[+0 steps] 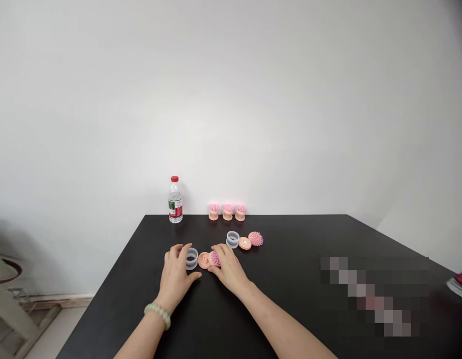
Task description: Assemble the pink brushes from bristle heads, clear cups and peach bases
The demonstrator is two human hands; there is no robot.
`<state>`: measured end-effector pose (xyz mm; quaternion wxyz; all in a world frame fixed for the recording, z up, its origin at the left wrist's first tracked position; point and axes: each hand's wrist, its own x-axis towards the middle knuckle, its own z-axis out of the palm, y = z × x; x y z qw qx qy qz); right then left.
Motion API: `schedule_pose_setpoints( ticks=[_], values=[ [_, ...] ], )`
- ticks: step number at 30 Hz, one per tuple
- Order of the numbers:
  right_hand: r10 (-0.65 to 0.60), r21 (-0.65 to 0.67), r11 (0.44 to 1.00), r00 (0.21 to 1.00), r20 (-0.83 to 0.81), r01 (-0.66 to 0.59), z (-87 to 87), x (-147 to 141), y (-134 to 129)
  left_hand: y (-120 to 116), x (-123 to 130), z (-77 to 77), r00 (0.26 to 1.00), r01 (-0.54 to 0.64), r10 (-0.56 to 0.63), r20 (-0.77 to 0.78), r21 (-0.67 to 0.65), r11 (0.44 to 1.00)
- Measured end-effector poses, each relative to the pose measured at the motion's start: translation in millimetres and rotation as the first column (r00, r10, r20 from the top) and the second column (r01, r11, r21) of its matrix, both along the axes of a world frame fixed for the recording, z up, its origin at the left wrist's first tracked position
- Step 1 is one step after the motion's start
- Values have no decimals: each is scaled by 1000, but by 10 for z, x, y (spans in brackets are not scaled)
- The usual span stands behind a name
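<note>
Your left hand [174, 276] rests on the black table [283, 309] with its fingers curled, their tips [181, 248] at the left side of a clear ring [192, 258]. You can't tell whether they are gripping the ring or only touching it. Your right hand [229, 269] is just beside it, in a narrow curl, with its fingers [221, 252] over a pink bristle head [215, 259] that lies against a peach disc [204, 260]. You can't tell whether that hand is holding the head, as it hides much of it. The ring, disc and head lie in a short row between your hands, with the ring just left of the disc. Farther out, toward the far edge, a second clear ring [232, 239], peach disc [244, 243] and pink head [255, 239] lie in a similar row, each touching or just beside the next. Beyond them, three assembled brushes [228, 212] stand upright along the far edge, bristles up. A water bottle [175, 199] with a red cap stands upright to their left. A pale bead bracelet [157, 315] circles your left wrist.
</note>
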<state>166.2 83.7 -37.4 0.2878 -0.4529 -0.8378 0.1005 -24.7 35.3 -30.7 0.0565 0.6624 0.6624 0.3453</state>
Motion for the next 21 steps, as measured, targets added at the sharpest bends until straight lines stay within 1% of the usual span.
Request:
schedule_pose_setpoints(
  ticks=[7,11,17,21],
  values=[
    [-4,29,1000,1000,17,3,10,-95,79,47,34,51,994,-51,48,-101,-28,998],
    [-20,41,999,999,26,19,18,-166,148,126,88,83,989,-47,40,-146,-42,998],
    [-72,81,994,997,16,71,-7,-274,338,384,107,125,981,-21,19,-193,-11,1000],
    [-116,112,987,993,6,114,-66,-328,496,582,88,91,979,0,5,-202,22,1000]
  ],
)
